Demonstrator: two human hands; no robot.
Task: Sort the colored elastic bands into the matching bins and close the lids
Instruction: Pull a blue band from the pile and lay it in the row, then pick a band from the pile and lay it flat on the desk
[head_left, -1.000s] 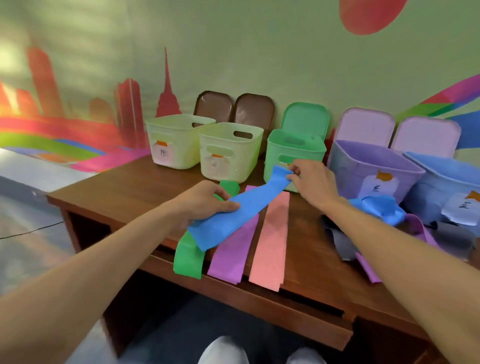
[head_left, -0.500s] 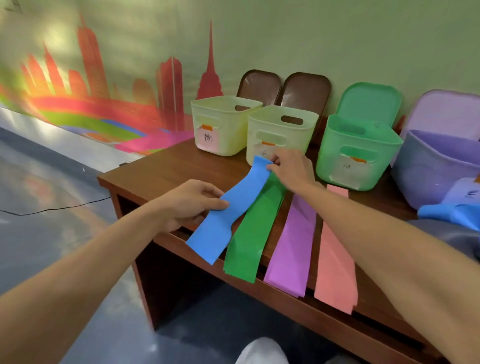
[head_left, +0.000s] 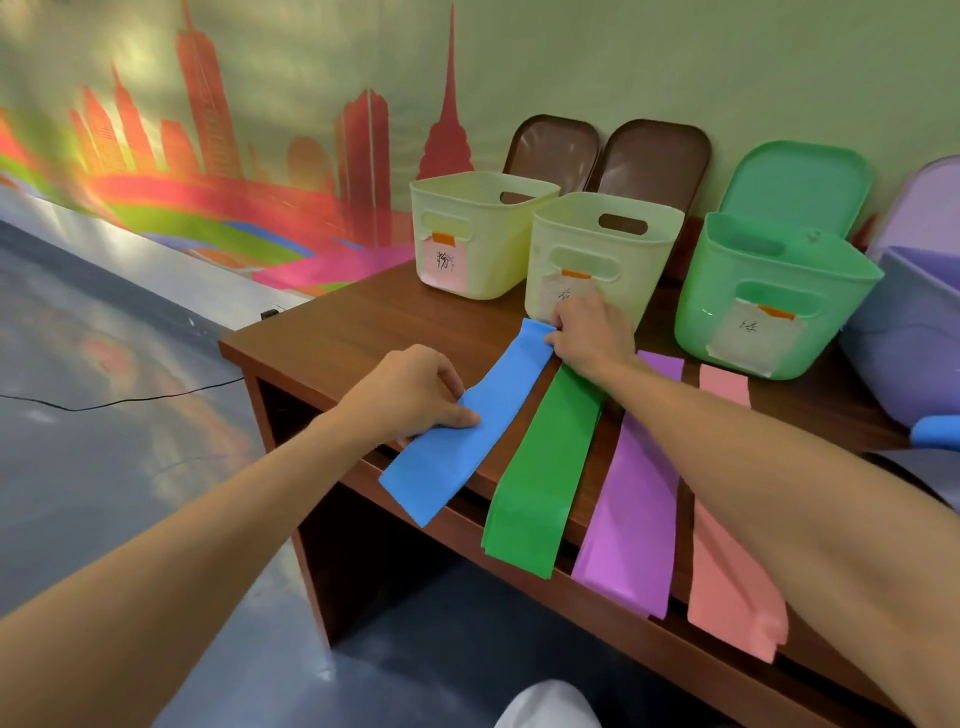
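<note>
Both hands, left hand (head_left: 410, 389) and right hand (head_left: 589, 332), pinch a flat blue elastic band (head_left: 467, 426) with curled fingers on the brown wooden desk (head_left: 353, 332), left of a green band (head_left: 545, 457).

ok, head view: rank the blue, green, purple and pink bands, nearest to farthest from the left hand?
1. blue band: gripped by the left hand, at the table's left edge.
2. green band: next one to the right.
3. purple band: further right.
4. pink band: rightmost.
</note>
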